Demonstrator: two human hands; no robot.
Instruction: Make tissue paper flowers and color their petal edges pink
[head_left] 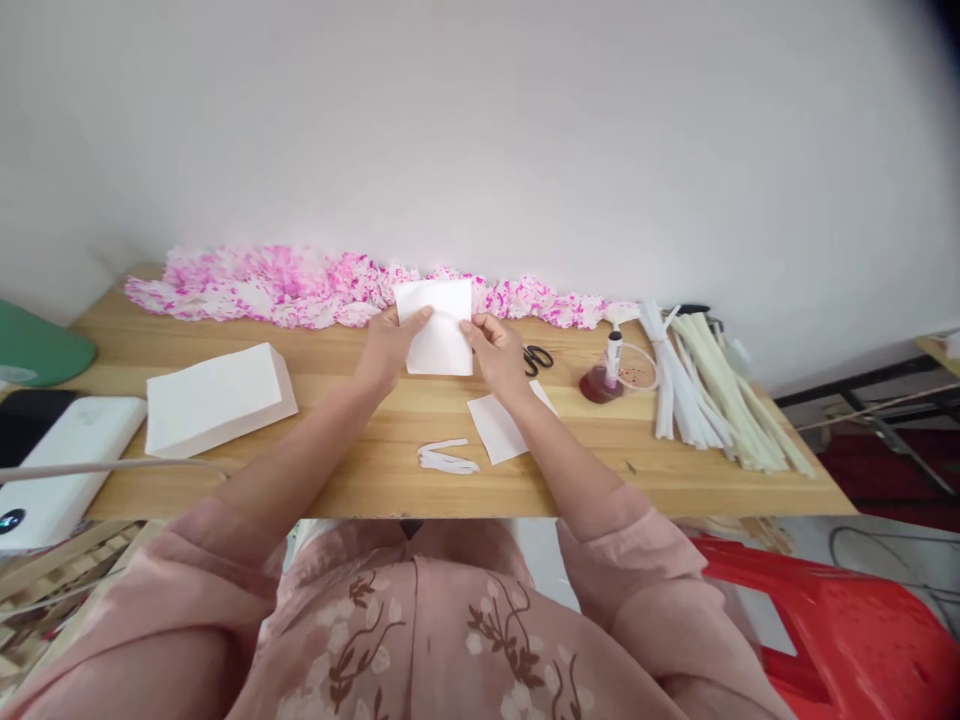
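Observation:
Both hands hold up one white paper sheet [439, 345] above the wooden table. My left hand [390, 345] pinches its left side, thumb lying across the front. At the right edge, my right hand [495, 350] grips the sheet between thumb and fingers. Under my right forearm lies another white sheet [499, 428], partly covered by the arm. Thin white paper strips [448, 457] rest near the table's front edge. Black-handled scissors [538, 358] lie just right of my right hand, their blades hidden.
Along the wall runs a row of crinkled pink-and-white paper [277, 290]. A thick white stack [217, 400] and a white power bank [82, 460] sit left. To the right are a bottle of dark red liquid [600, 385], a glue stick [613, 358] and bundled pale strips [739, 400].

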